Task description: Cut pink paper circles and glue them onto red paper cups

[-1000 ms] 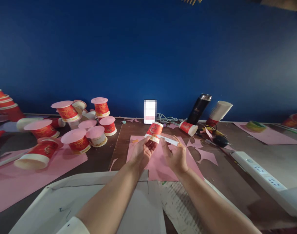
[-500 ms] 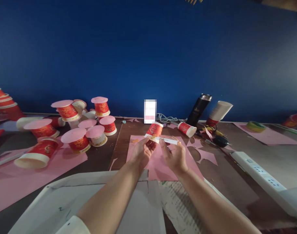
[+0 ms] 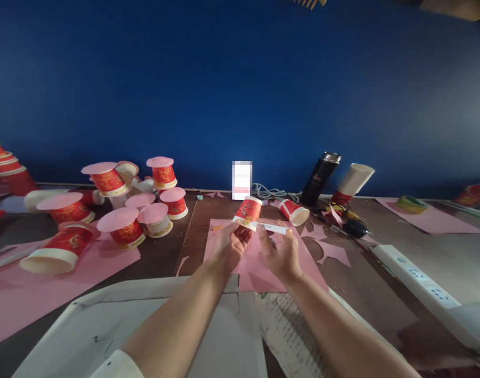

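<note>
As a lying red paper cup shifts leftward beyond the pink paper sheet, undisturbed left-hand fingers grip a tilted red-white paper cup, right-hand fingers a slim white tube.

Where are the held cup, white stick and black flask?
Held cup (image 3: 249,209), head view: red side wall.
White stick (image 3: 277,229), head view: middle of its white body.
Black flask (image 3: 320,179), head view: dark body.

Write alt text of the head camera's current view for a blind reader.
The left hand holds a tilted red cup; the right hand holds a white pen-shaped stick at its rim, above a pink sheet. More cups, many topped with pink discs, crowd the left; a black flask and power strip are on the right, a blue wall behind.
</note>
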Demonstrator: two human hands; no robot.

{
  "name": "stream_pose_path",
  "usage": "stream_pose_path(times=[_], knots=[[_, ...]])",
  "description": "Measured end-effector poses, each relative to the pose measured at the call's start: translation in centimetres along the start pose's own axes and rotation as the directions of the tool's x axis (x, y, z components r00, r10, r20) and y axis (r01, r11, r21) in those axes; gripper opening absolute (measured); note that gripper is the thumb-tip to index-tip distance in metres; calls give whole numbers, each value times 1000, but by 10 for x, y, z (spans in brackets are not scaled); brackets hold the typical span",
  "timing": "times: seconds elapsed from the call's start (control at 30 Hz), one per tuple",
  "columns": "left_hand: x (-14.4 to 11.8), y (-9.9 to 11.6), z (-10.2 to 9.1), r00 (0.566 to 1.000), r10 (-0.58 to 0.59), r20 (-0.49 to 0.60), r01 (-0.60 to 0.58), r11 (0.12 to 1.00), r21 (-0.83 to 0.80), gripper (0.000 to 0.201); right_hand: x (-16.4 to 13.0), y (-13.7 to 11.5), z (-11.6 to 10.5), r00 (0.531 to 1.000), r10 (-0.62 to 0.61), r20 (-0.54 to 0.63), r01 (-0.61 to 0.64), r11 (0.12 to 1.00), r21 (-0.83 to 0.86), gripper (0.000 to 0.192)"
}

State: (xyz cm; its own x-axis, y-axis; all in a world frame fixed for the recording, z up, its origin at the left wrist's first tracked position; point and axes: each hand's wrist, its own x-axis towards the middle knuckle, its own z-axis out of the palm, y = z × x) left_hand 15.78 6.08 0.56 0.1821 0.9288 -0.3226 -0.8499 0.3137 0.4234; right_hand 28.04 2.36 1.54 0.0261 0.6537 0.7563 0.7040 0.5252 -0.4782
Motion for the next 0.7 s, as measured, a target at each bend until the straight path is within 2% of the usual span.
stream_pose_path(times=[0.17,0.43,0.7], knots=[[-2,2,0,1000,-26,14,26,1000,-13,5,3,2,-2,995,-16,-99,14,1000,-22,17],[0,1,-2,1000,-12,14,12,1000,-27,5,0,0,0,1000,-23,0,23,1000,-18,16],[-2,2,0,1000,-21,-16,21,999,-26,8,3,1,-1,999,-8,-39,7,1000,-23,19]])
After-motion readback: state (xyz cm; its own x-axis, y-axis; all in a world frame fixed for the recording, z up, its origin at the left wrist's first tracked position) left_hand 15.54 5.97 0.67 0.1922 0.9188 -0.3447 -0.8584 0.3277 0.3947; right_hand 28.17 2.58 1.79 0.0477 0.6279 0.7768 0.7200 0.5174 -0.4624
